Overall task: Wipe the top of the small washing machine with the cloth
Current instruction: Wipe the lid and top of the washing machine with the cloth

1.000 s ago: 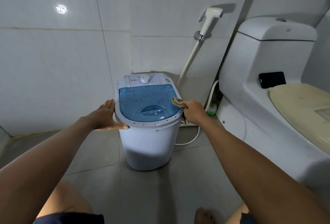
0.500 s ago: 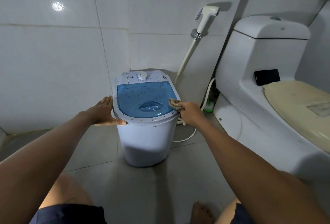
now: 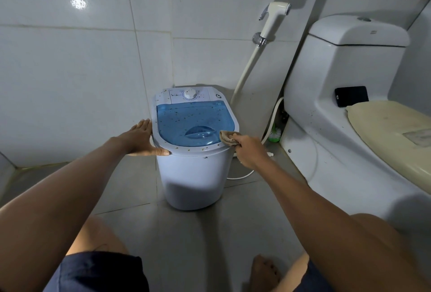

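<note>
- Toilet (image 3: 345, 110) seat cut off at the frame's right edge.
- Cloth (image 3: 227, 138) partly buried inside the right hand (image 3: 248, 150).
- Control-panel print around the dial (image 3: 190, 94) too small to read.

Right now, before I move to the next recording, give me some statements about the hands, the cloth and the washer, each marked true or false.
1. The right hand holds the cloth at the right front edge of the washing machine. True.
2. The left hand is lifting the blue lid. False: it rests flat against the machine's left rim, and the lid lies closed.
3. The lid is wiped clean. False: small brown specks dot it.
4. A dark phone lies on the toilet, behind the seat. True.
5. The sprayer lies on the floor. False: it hangs on the wall.
</note>
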